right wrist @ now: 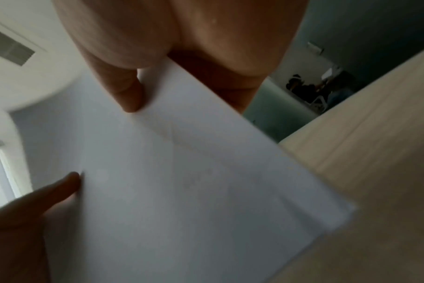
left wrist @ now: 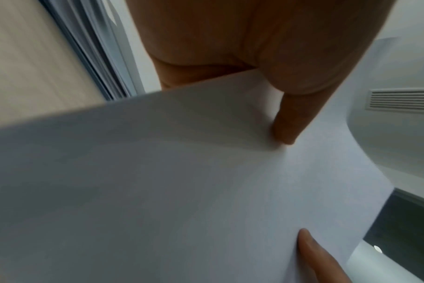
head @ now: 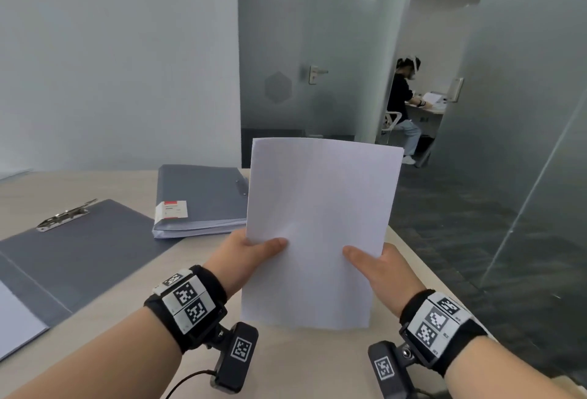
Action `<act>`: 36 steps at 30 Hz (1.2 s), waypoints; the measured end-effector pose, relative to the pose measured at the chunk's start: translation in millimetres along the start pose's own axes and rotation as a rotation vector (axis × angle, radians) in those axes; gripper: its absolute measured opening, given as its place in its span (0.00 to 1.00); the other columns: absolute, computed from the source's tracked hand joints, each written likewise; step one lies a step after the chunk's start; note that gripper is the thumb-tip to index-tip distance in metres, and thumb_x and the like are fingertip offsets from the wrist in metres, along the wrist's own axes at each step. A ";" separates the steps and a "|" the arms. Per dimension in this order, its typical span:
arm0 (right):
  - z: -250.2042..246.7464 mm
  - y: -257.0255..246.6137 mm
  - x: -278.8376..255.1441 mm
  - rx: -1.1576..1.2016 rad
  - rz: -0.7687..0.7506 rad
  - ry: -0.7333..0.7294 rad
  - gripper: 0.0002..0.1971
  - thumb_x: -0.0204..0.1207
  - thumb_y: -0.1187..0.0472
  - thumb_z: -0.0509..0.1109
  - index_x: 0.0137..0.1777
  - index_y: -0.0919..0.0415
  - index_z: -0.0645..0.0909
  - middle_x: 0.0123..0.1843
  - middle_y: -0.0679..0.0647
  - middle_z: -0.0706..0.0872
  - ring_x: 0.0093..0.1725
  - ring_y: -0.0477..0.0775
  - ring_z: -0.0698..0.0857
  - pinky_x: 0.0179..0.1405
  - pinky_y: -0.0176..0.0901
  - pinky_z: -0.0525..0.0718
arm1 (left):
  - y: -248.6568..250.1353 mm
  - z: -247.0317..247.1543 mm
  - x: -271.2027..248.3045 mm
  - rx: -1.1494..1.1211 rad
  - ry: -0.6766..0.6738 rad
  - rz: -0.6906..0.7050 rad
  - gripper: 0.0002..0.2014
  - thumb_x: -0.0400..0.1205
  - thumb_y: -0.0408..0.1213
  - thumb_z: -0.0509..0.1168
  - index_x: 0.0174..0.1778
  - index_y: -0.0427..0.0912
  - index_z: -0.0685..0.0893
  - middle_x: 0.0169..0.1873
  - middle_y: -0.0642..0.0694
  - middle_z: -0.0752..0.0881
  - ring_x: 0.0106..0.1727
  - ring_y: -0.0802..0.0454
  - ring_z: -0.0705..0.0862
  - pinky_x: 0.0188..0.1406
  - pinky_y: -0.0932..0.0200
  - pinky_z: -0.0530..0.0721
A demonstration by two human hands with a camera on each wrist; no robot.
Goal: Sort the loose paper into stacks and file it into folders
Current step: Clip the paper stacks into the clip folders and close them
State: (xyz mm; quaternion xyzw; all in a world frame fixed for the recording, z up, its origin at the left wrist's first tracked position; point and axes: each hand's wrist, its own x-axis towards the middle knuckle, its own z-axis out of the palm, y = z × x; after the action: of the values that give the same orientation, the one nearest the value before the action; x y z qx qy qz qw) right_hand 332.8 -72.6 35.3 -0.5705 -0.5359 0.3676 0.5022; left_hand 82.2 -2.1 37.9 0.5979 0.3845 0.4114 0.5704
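A stack of blank white paper (head: 317, 223) stands upright on its bottom edge on the beige table (head: 317, 363). My left hand (head: 251, 249) pinches its left edge, thumb on the front, and my right hand (head: 378, 258) pinches its right edge the same way. The left wrist view shows the paper (left wrist: 182, 191) under my left thumb; the right wrist view shows the sheet (right wrist: 182, 181) under my right thumb. A closed grey folder (head: 200, 198), thick with paper and bearing a red-and-white label, lies behind to the left. An open grey folder (head: 73, 249) with a metal clip lies farther left.
A white sheet (head: 16, 325) lies on the open folder's near flap at the far left. The table's right edge (head: 422, 258) drops to dark carpet. A frosted glass door and partitions stand behind; a person (head: 403, 106) sits at a desk in the far room.
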 end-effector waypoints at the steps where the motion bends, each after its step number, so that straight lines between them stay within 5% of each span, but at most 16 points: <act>1: 10.1 -2.9 2.9 0.020 -0.001 -0.008 0.07 0.84 0.57 0.70 0.55 0.51 0.91 0.51 0.43 0.94 0.53 0.44 0.92 0.57 0.44 0.86 | 0.8 -8.1 -4.3 -0.018 0.025 -0.006 0.17 0.76 0.43 0.76 0.59 0.41 0.91 0.53 0.44 0.94 0.55 0.44 0.92 0.62 0.44 0.86; 6: 68.0 -6.5 19.6 0.154 0.062 -0.143 0.08 0.83 0.60 0.71 0.58 0.59 0.90 0.54 0.52 0.94 0.54 0.54 0.93 0.58 0.52 0.88 | -2.5 -61.5 -26.2 -0.050 0.190 -0.055 0.14 0.82 0.43 0.73 0.58 0.38 0.90 0.52 0.39 0.93 0.55 0.37 0.92 0.63 0.38 0.87; 9: 101.6 -7.3 26.8 0.202 0.179 -0.228 0.09 0.82 0.57 0.73 0.56 0.60 0.88 0.53 0.58 0.94 0.46 0.55 0.93 0.42 0.47 0.86 | -7.7 -101.7 -39.3 -0.134 0.360 -0.087 0.17 0.81 0.43 0.73 0.59 0.34 0.89 0.52 0.37 0.93 0.55 0.34 0.92 0.64 0.34 0.86; 13: 146.2 -7.3 33.5 0.207 0.262 -0.274 0.07 0.85 0.57 0.68 0.56 0.56 0.87 0.45 0.56 0.90 0.31 0.55 0.85 0.23 0.39 0.72 | -16.6 -146.0 -59.5 -0.232 0.566 -0.111 0.10 0.87 0.40 0.68 0.57 0.38 0.88 0.49 0.42 0.94 0.51 0.40 0.93 0.63 0.39 0.86; 17: 192.9 -15.8 36.3 0.387 0.346 -0.300 0.06 0.84 0.59 0.69 0.57 0.57 0.83 0.40 0.56 0.86 0.26 0.55 0.81 0.20 0.36 0.64 | -24.0 -175.5 -76.9 -0.346 0.693 -0.136 0.12 0.86 0.41 0.69 0.61 0.39 0.86 0.50 0.43 0.94 0.51 0.42 0.92 0.50 0.49 0.87; 20: 225.1 -21.7 36.5 0.493 0.398 -0.309 0.04 0.82 0.58 0.71 0.54 0.54 0.81 0.36 0.53 0.84 0.25 0.54 0.79 0.21 0.35 0.63 | -28.8 -194.4 -89.0 -0.421 0.762 -0.176 0.17 0.84 0.43 0.71 0.65 0.38 0.84 0.54 0.42 0.93 0.56 0.40 0.91 0.56 0.46 0.87; 26: 274.0 -16.7 37.8 0.326 0.422 -0.302 0.08 0.84 0.63 0.68 0.61 0.60 0.82 0.38 0.58 0.86 0.22 0.52 0.77 0.19 0.35 0.67 | -16.3 -217.9 -108.5 -0.139 0.681 -0.254 0.13 0.86 0.49 0.66 0.55 0.44 0.88 0.39 0.50 0.94 0.43 0.48 0.92 0.46 0.52 0.87; 28: 283.4 -13.3 42.8 0.311 0.427 -0.258 0.07 0.84 0.63 0.67 0.59 0.61 0.81 0.37 0.58 0.84 0.21 0.50 0.76 0.17 0.34 0.67 | -11.6 -228.2 -113.8 0.044 0.602 -0.293 0.19 0.85 0.58 0.63 0.56 0.47 0.89 0.45 0.50 0.94 0.50 0.48 0.91 0.58 0.46 0.87; 31: 296.9 -12.1 53.3 0.319 0.405 -0.215 0.06 0.85 0.64 0.66 0.58 0.60 0.81 0.39 0.57 0.85 0.21 0.50 0.79 0.19 0.35 0.67 | -5.3 -243.7 -120.3 0.288 0.467 -0.348 0.35 0.78 0.71 0.60 0.71 0.50 0.83 0.64 0.52 0.88 0.66 0.53 0.85 0.76 0.46 0.76; 34: 313.6 -16.5 65.6 0.383 0.399 -0.217 0.07 0.86 0.64 0.64 0.59 0.59 0.81 0.45 0.58 0.89 0.27 0.54 0.86 0.24 0.40 0.72 | -0.3 -256.3 -120.1 0.546 0.369 -0.435 0.32 0.83 0.68 0.58 0.77 0.53 0.78 0.73 0.52 0.80 0.76 0.49 0.77 0.76 0.53 0.67; 36: 325.3 -20.2 73.1 0.439 0.429 -0.216 0.05 0.87 0.64 0.63 0.57 0.58 0.81 0.47 0.59 0.90 0.33 0.58 0.89 0.26 0.43 0.78 | -1.9 -264.0 -117.8 0.703 0.263 -0.496 0.29 0.82 0.69 0.59 0.72 0.56 0.82 0.70 0.55 0.81 0.74 0.51 0.78 0.76 0.53 0.68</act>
State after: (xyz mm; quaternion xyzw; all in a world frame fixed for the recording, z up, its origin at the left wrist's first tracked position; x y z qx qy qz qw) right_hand 27.8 55.8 -9.8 -0.5061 -0.3617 0.6303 0.4646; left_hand -206.6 -14.9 32.5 0.5878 0.7018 0.1793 0.3604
